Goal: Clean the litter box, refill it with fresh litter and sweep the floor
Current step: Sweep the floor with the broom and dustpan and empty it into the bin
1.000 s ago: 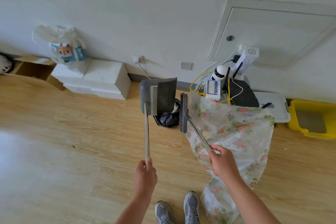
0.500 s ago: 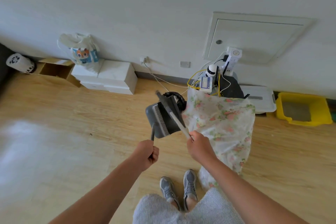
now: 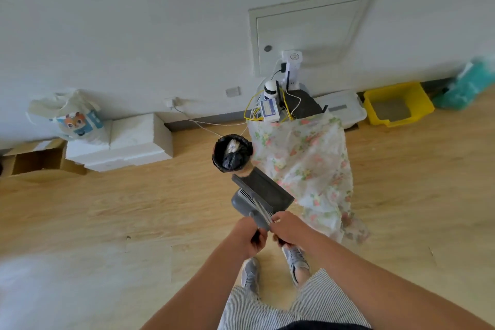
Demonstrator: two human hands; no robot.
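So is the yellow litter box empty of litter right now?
No, the yellow litter box by the wall holds a grey layer of litter.

Handles of the grey plastic dustpan (image 3: 263,195) and broom are motion-blurred where both grips meet. Green plastic bag (image 3: 467,86) is cut by the right edge. Brown cardboard box (image 3: 34,161) is cut at left.
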